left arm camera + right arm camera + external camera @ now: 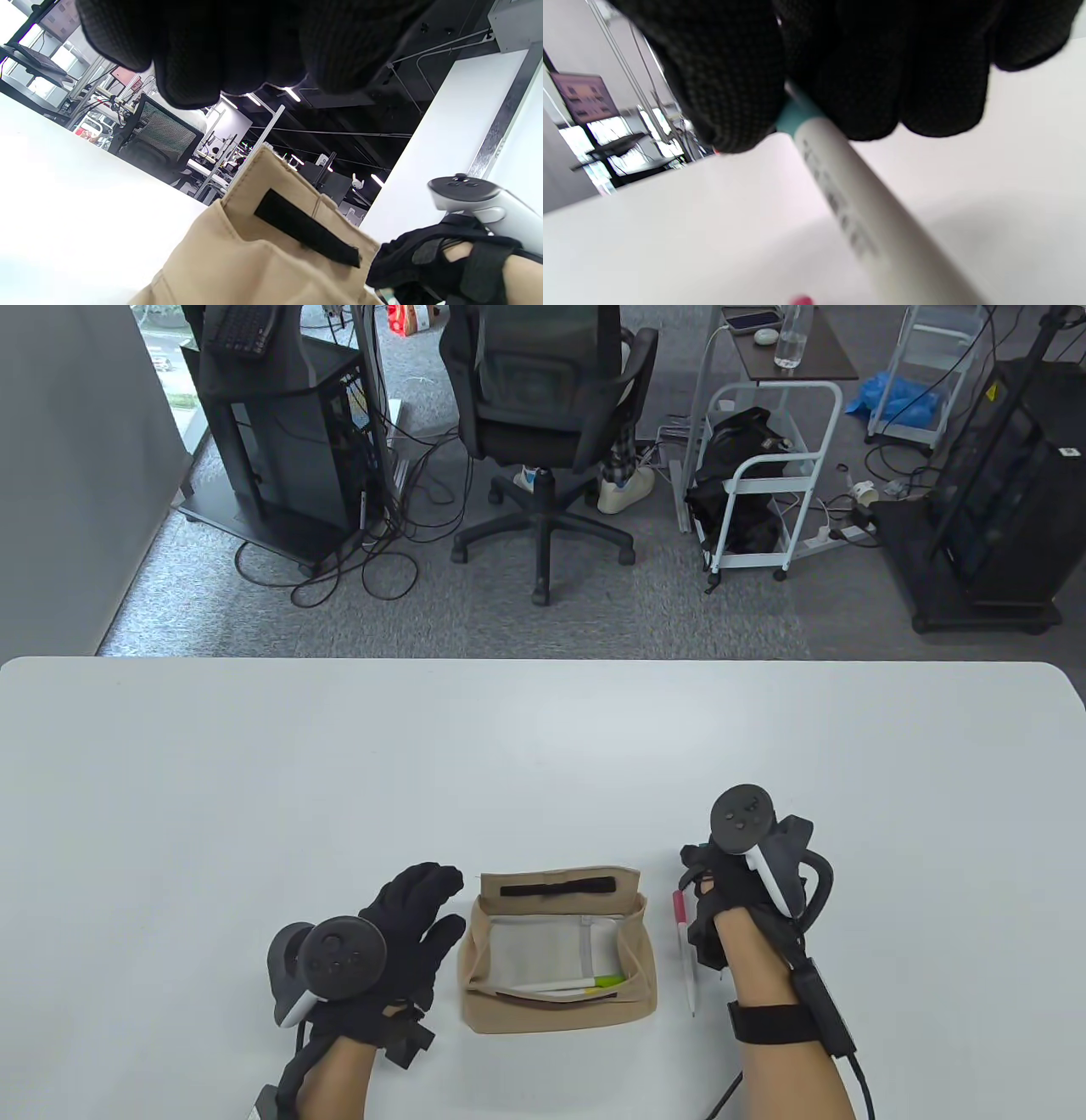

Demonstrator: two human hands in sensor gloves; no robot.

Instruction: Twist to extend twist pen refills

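Standing by the table (254, 780), I take the beige pouch (556, 1014) as my landmark. Just right of it lies a pen with a pink end (684, 954), its long axis running from the far side toward the person, pink end farthest from them. The right hand (730, 899) sits immediately right of that pen. In the right wrist view its curled fingers (725, 84) pinch a second white pen with a teal band (840, 190), whose barrel slants down away from the fingers. The left hand (399, 950) rests just left of the pouch, fingers spread and holding nothing. Another pen, green-ended (577, 983), lies inside the pouch. Twisting needs both ends gripped, I judge, so the left hand must cross over the pouch.
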